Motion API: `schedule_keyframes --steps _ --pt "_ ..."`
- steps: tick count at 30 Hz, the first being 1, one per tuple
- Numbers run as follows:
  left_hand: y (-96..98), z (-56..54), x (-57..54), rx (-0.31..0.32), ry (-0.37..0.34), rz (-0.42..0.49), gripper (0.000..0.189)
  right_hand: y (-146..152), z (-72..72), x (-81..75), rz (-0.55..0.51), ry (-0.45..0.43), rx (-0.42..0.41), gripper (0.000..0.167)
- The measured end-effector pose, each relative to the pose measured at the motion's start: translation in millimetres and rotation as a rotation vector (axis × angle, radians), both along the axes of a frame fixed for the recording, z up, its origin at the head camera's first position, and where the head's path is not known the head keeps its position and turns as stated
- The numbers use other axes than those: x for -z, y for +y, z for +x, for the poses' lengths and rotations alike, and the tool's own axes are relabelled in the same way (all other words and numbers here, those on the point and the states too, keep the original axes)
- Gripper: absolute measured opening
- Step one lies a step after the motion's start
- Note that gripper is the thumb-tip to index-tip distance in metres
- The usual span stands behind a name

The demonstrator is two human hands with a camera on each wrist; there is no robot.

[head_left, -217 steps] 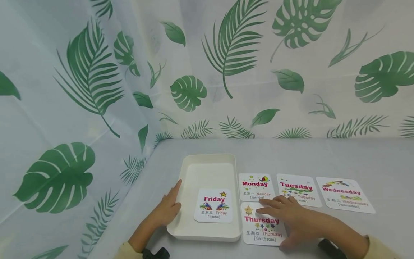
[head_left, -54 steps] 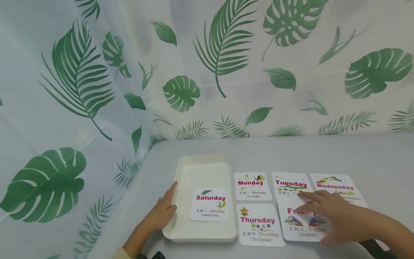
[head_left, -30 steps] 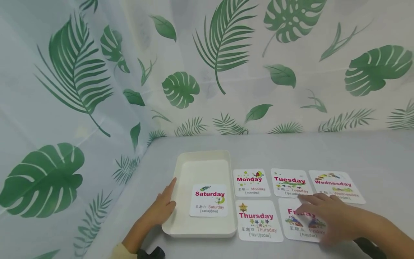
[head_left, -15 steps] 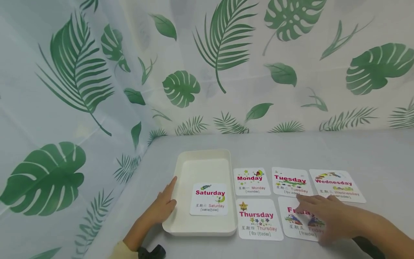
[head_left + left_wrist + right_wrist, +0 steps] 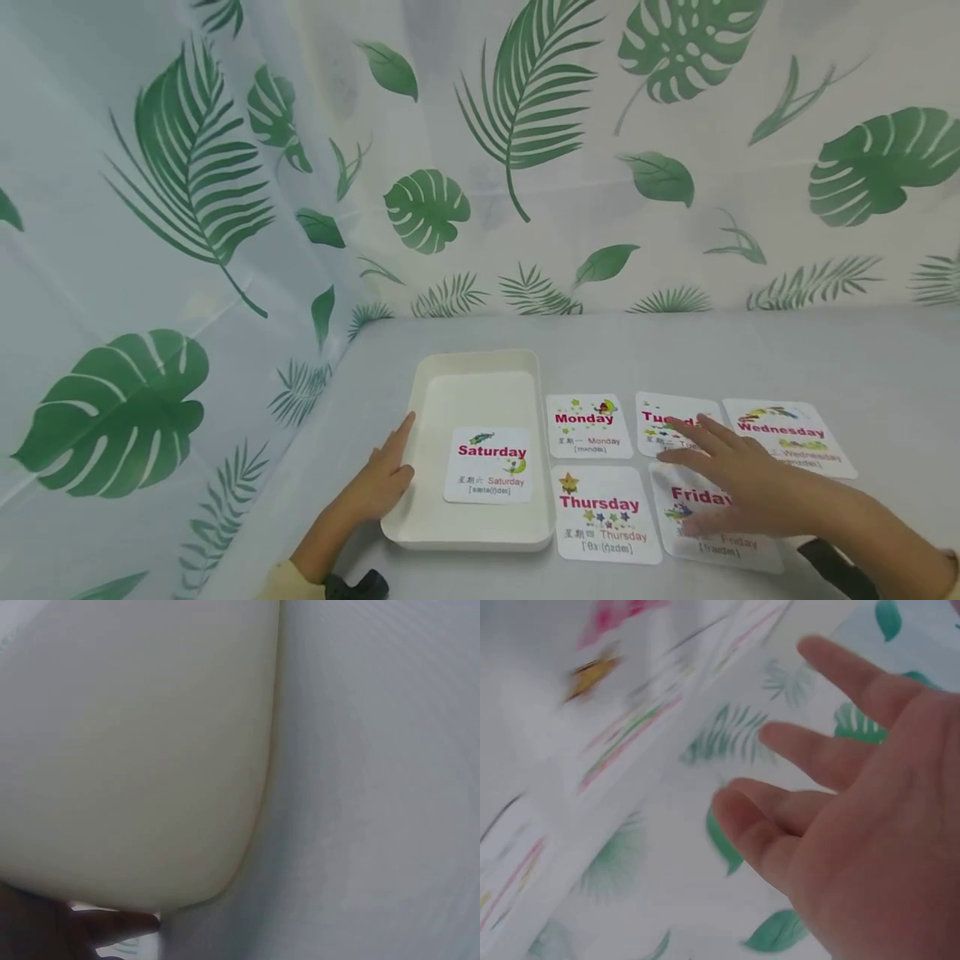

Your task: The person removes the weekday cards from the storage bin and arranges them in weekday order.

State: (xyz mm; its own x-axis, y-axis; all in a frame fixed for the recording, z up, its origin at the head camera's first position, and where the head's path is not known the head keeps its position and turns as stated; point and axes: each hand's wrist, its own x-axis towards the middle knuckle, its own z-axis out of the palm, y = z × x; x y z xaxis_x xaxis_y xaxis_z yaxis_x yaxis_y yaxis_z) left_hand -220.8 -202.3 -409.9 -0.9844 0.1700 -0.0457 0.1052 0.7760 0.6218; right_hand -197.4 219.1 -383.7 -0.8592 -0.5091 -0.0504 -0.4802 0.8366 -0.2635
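Note:
In the head view my left hand (image 5: 385,477) rests against the left side of the white tray (image 5: 468,537), index finger straight along its rim. The left wrist view shows fingers (image 5: 120,924) beside the tray's wall. A Saturday card (image 5: 489,483) lies face up in the tray. My right hand (image 5: 757,483) hovers, fingers spread, over the Friday card (image 5: 701,496), covering part of it and of the Tuesday card (image 5: 651,407). Nothing is between its fingers in the right wrist view.
A Monday card (image 5: 590,442) and a Thursday card (image 5: 607,525) lie right of the tray. The Wednesday card (image 5: 780,412) lies at the far right, partly behind my right hand. Grey cloth (image 5: 660,346) covers the table; a leaf-printed curtain (image 5: 570,192) hangs behind and left.
The Friday card has gone from the tray to the table right of Thursday, showing Saturday in the tray. Just now my right hand has lifted off Friday. My left hand has stayed put.

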Motion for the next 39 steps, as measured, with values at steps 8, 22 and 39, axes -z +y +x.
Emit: schedule_keyframes --steps 8,22,39 --pt "-1.0 -0.4 1.1 0.005 -0.006 0.008 0.067 -100 -30.1 -25.2 -0.094 -0.014 -0.107 0.082" --pt "-3.5 -5.5 2.9 0.026 0.001 0.008 0.066 -181 -59.8 -6.6 0.083 -0.121 -0.139 0.098" --pt "-4.6 -3.9 3.5 0.024 0.011 0.015 0.067 -178 -57.6 1.1 0.022 -0.03 -0.18 0.091"
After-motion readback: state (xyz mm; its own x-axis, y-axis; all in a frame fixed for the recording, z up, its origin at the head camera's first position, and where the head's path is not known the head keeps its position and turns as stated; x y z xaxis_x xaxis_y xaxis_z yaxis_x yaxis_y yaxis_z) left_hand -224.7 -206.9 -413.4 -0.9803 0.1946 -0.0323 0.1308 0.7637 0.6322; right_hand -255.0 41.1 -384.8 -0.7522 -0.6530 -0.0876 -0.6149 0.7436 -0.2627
